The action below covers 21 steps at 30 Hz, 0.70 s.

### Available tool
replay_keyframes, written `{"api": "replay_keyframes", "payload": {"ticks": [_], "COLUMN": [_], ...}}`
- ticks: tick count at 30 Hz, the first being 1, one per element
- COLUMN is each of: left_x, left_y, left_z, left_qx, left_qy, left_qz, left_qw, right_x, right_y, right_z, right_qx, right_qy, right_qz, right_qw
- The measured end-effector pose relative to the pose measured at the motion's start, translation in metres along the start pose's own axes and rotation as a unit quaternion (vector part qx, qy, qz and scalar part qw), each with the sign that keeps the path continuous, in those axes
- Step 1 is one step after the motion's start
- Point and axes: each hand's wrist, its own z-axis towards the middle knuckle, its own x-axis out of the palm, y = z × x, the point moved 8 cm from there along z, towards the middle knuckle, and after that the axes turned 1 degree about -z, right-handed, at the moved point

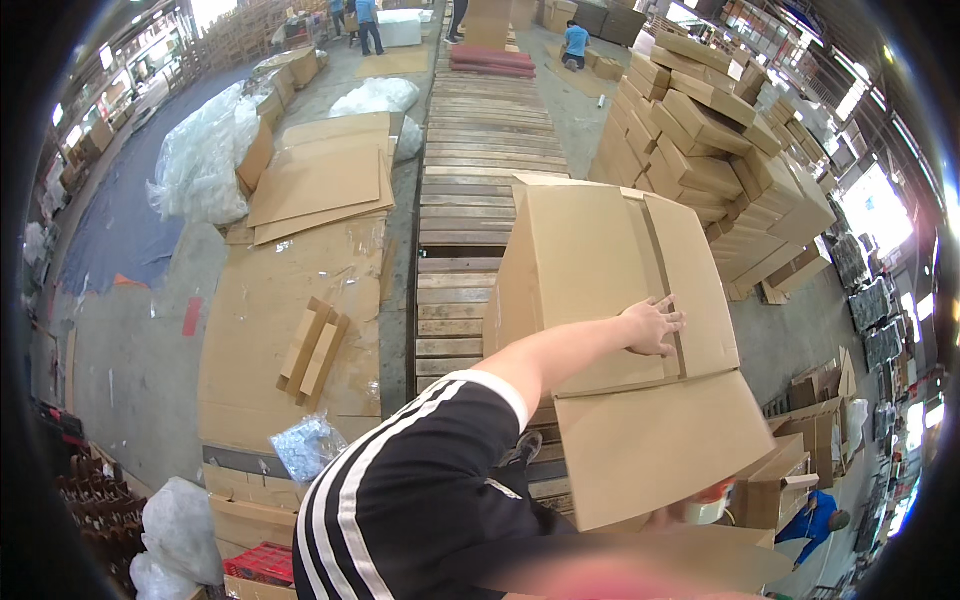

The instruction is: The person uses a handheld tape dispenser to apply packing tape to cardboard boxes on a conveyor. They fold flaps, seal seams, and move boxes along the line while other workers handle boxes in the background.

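Observation:
A large brown cardboard box (600,255) stands in front of me on the slatted wooden track. Its two top flaps meet along a seam, and an end flap (660,450) sticks out toward me. My left hand (655,327) lies on the top across the seam, fingers spread and holding nothing. Below the end flap, a bit of my right hand (660,520) shows beside a round red-and-white thing (708,502), perhaps a roll of tape. The flap hides the fingers there, so whether they grip it cannot be told.
Slatted wooden track (480,190) runs away ahead. To its left lie flat cardboard sheets (320,185), cardboard strips (312,350) and a clear plastic bag (305,447). Stacked cartons (705,150) rise at the right. A person in blue (815,525) is at the lower right; others work far ahead.

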Motion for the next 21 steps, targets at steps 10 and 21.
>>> {"api": "replay_keyframes", "payload": {"ticks": [10,21], "left_x": [0.013,-0.138], "left_y": [-0.005,0.214], "left_z": [0.045,0.088], "left_qx": [0.080,-0.317], "left_qy": [-0.121,-0.413], "left_qz": [0.124,0.122], "left_qw": [0.982,0.845], "right_x": [0.256,0.238], "right_y": [-0.060,-0.145], "right_z": [0.237,0.434], "right_qx": [0.018,0.259], "right_qy": [0.189,0.211], "right_qz": [0.038,0.048], "right_qw": [0.981,0.941]}}
